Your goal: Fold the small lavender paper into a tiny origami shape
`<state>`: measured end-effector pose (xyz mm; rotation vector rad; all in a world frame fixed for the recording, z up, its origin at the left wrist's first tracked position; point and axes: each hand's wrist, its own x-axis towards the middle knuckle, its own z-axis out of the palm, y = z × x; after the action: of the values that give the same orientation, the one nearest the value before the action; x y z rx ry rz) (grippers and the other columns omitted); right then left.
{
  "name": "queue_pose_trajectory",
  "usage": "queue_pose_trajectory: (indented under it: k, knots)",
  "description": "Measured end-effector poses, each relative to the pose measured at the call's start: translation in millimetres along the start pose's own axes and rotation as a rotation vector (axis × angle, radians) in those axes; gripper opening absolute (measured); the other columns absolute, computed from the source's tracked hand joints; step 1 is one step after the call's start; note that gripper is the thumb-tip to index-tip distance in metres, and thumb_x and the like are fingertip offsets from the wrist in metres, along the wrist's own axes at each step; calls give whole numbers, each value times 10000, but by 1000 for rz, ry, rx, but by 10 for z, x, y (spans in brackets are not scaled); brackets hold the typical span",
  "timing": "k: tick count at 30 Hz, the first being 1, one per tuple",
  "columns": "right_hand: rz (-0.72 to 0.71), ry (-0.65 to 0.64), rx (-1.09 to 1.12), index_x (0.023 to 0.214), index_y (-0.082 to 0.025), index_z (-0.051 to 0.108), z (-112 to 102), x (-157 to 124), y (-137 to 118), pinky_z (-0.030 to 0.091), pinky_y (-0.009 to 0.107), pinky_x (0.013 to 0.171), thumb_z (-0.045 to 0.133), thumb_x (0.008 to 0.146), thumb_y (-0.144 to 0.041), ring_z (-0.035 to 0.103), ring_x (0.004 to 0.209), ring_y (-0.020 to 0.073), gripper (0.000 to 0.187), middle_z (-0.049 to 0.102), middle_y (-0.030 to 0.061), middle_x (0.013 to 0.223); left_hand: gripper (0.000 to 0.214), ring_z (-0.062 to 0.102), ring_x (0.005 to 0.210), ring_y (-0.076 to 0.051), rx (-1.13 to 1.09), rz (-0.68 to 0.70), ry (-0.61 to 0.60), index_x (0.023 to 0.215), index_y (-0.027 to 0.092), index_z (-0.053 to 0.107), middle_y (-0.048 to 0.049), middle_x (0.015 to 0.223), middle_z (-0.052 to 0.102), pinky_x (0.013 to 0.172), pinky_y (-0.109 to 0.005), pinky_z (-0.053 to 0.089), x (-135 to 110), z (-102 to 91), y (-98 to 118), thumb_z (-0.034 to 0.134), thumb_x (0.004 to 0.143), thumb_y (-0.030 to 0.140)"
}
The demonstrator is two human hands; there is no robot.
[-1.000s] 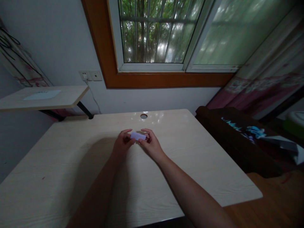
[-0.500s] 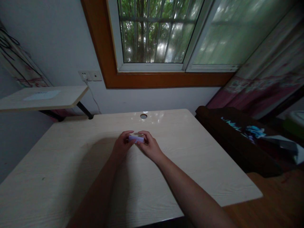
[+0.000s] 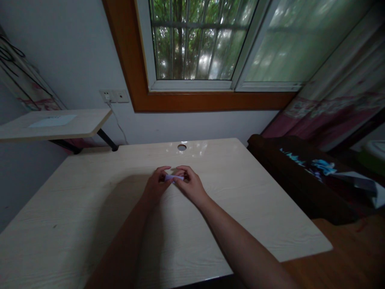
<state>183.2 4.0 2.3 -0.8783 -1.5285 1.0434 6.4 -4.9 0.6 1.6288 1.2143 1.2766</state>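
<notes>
A small pale lilac folded paper strip (image 3: 173,177) is pinched between both hands low over the light wooden desk (image 3: 90,208). My left hand (image 3: 156,185) grips its left end with fingers curled. Its right end is held by my right hand (image 3: 190,185), thumb and fingers pressed together over it. Most of the paper is hidden by the fingers, and only a thin edge shows.
A round cable hole (image 3: 182,147) lies at the desk's far edge. A side shelf (image 3: 78,124) with a white sheet (image 3: 51,120) stands at the left, under wall sockets (image 3: 114,96). A dark wooden bed frame (image 3: 300,176) with clutter lies to the right, and a window (image 3: 192,40) is ahead.
The paper strip has gone from a broad face toward me to a thin flattened edge. Both hands have closed in over it and sunk slightly toward the desk.
</notes>
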Motion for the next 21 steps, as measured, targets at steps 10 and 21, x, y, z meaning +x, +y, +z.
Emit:
queue_pose_trajectory:
  k: [10,21]
  knots:
    - [41,13,48,1124,-243,604,-2,-5,26,510,321,796,695,794,-247,651,798,175,342,693,9,857,420,573,697,-125,5,-10,0,1177,198,585,24,779,585,665,-240,456,-9,13,60,714,784,273]
    - [79,97,85,1112,-232,598,4,8,87,509,311,754,700,773,-238,650,762,166,354,703,12,836,399,516,633,-104,-34,-74,10,1130,198,579,51,715,536,601,-217,403,6,5,91,714,761,266]
